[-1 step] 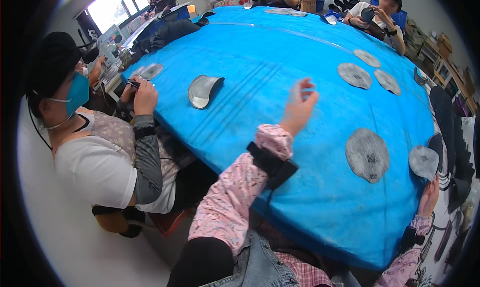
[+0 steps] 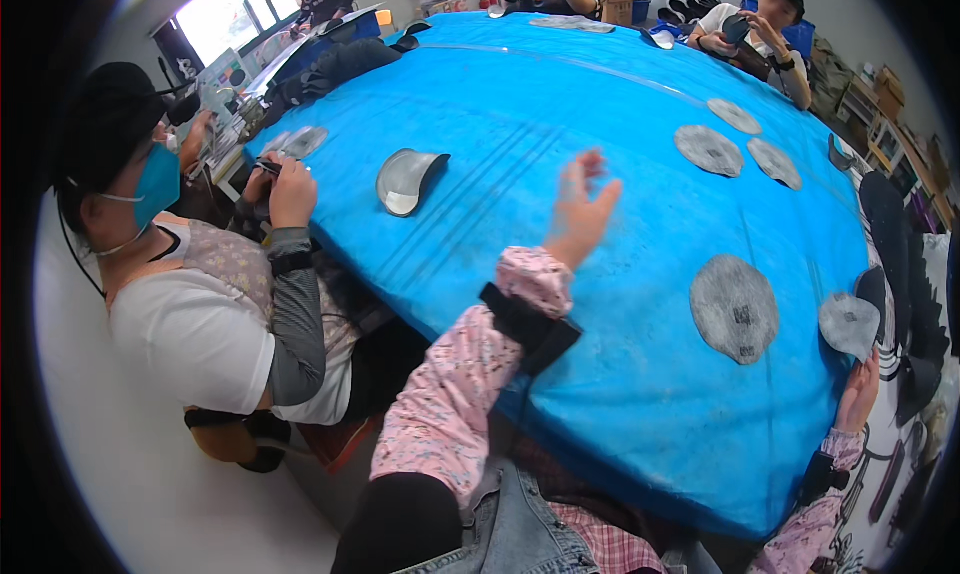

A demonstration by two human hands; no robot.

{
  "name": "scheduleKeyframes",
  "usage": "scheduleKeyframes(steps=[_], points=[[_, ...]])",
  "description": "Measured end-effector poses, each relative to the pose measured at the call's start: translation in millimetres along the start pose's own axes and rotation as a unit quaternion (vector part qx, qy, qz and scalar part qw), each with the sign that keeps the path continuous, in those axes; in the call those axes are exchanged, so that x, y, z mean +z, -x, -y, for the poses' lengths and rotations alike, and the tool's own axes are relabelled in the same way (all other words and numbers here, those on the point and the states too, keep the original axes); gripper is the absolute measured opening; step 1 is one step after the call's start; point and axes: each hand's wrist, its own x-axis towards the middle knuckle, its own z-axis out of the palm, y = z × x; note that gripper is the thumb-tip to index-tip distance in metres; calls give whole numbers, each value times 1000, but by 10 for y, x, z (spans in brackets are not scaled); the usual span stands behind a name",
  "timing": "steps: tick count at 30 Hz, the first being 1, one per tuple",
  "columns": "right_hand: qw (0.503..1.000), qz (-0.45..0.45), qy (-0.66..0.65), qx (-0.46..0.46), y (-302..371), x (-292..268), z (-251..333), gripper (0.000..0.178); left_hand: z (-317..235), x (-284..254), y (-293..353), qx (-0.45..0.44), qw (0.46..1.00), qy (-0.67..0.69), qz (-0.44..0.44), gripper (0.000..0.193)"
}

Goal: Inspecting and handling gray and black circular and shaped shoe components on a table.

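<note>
My left hand (image 2: pixel 582 209) is raised over the blue table cover, fingers spread and holding nothing. At the right edge of the table, my right hand (image 2: pixel 858 394) grips the lower end of a rounded grey piece (image 2: pixel 848 324). A dark piece (image 2: pixel 872 292) shows behind it; whether they are joined I cannot tell. Between my hands, a large grey oval piece (image 2: pixel 733 309) with small dark printed marks lies flat. To the left of my left hand, a curved grey piece (image 2: pixel 405 181) with a dark underside stands bowed on the cover.
Several flat grey ovals (image 2: pixel 708 150) lie at the far right on the blue cover (image 2: pixel 610 404). A masked co-worker (image 2: pixel 200 304) sits close on my left, hands at the table edge. Another person (image 2: pixel 750 34) handles a dark piece at the far right. Dark items (image 2: pixel 330 69) are heaped at the far left.
My left hand has shifted a little to the left, still spread and holding nothing. My right hand stays at the rounded grey piece.
</note>
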Motion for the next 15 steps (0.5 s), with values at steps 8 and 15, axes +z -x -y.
scheduleKeyframes(steps=[8, 15], points=[[997, 12, -73, 12, 1, 87, -7, 42, -71, -1678, -184, 82, 774, -602, -179, 101], [993, 74, -86, 27, 42, 214, -49, 44, 444, -2657, -47, -251, 861, -422, -136, 124]])
